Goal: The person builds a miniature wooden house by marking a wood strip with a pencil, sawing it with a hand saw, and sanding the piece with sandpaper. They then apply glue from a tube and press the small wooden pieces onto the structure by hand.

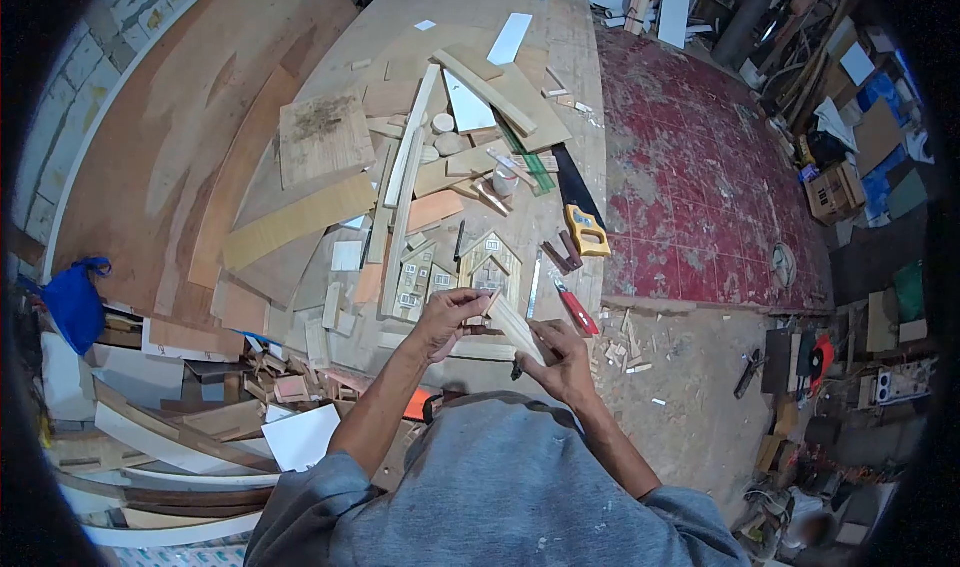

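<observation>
A pale strip of wood (pixel 513 327) is held at a slant over the near edge of the workbench. My right hand (pixel 562 361) grips its lower end between thumb and fingers. My left hand (pixel 447 323) pinches at its upper end, where a thin reddish edge shows; the exact contact of the fingertips is hard to make out. Just beyond my hands lie small wooden house shapes (pixel 490 257) with little windows. A red-handled cutter (pixel 577 311) rests right of them, beside a narrow metal strip (pixel 535 282). Short dark brown pieces (pixel 563 252) lie nearby.
A handsaw (pixel 587 231) with a yellow handle lies at the bench's right edge. Boards and offcuts (pixel 325 137) cover the bench's middle and left. Scrap wood (pixel 200 417) is piled at lower left. Red tiled floor (pixel 690 177) stretches right, with clutter along the wall.
</observation>
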A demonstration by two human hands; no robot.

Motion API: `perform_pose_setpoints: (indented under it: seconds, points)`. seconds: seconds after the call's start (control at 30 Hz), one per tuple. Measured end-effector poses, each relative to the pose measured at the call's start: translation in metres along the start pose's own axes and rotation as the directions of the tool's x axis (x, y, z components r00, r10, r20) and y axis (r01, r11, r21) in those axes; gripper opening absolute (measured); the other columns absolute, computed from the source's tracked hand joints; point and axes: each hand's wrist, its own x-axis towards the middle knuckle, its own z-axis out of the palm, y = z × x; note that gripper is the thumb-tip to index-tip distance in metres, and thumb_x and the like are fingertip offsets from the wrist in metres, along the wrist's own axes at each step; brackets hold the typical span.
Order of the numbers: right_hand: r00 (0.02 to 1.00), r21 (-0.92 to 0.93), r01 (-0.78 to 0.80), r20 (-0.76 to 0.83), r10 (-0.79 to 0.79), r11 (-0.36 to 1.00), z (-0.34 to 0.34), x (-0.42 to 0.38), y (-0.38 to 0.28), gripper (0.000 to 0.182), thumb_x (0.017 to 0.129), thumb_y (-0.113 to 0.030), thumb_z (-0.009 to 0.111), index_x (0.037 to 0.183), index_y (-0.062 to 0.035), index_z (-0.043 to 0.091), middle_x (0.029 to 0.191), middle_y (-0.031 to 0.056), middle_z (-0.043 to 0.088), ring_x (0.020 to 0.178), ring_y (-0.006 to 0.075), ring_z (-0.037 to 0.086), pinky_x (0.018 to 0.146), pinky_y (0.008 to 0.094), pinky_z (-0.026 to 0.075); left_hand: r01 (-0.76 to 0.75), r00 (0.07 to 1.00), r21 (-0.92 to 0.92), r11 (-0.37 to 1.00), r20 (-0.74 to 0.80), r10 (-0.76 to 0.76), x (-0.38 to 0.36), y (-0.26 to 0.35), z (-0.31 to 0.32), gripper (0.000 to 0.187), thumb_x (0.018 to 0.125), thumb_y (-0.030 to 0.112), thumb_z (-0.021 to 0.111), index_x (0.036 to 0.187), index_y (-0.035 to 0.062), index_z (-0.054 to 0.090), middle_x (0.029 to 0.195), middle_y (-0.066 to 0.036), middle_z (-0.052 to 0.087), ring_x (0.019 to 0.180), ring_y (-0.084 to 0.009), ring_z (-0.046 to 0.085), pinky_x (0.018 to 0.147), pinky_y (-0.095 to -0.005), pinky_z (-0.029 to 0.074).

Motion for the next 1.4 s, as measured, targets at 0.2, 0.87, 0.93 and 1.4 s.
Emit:
perform_pose_setpoints:
  seconds: [0.2,0.87,0.93,1.4]
  points:
    - [0.98,0.164,-0.198,0.021,0.197,0.966,0.013,-0.006,0.016,0.049,0.076,-0.01,0.08,0.119,0.006,0.064,0.101,0.015,0.064,0.093,0.021,0.064,0.08,0.0316,0.053,0.018,0.995,0.031,0.999,-0.101,-0.014,0.005,-0.021,-0.004,0.03,0.091,0.024,0.071,0.113,0.0038,0.068,0.101,-0.006,0.069,0.092,-0.016,0.066,0.078,-0.0352,0.053]
    - [0.895,0.183,-0.439,0.178,0.409,0.88,0.069,-0.007,0.036,0.044,0.083,-0.018,0.077,0.117,0.0045,0.06,0.096,0.014,0.068,0.081,0.0186,0.067,0.071,0.0306,0.054,-0.002,0.991,0.062,0.998,-0.136,0.01,-0.006,-0.05,-0.028,0.058,0.08,0.004,0.076,0.133,0.0061,0.053,0.098,-0.007,0.07,0.079,-0.0124,0.068,0.062,-0.027,0.057]
    - [0.863,0.175,-0.49,0.234,0.448,0.854,0.066,-0.003,0.044,0.045,0.086,-0.015,0.075,0.123,0.0039,0.058,0.103,0.0129,0.066,0.082,0.0172,0.066,0.072,0.029,0.054,0.018,0.999,0.21,0.977,-0.035,-0.011,-0.011,-0.039,-0.038,0.057,0.08,0.003,0.075,0.133,0.006,0.054,0.098,-0.006,0.07,0.08,-0.0122,0.068,0.06,-0.0278,0.057]
    - [0.898,0.501,-0.403,0.38,0.223,0.766,0.066,0.015,0.027,0.03,0.09,-0.01,0.069,0.116,-0.0076,0.054,0.098,0.0055,0.065,0.085,0.0123,0.063,0.066,0.0249,0.05,0.009,0.981,0.372,0.928,0.175,-0.079,-0.037,-0.026,-0.046,0.055,0.078,0.002,0.077,0.129,0.0048,0.058,0.09,0.001,0.067,0.079,-0.0062,0.061,0.068,-0.0232,0.049]
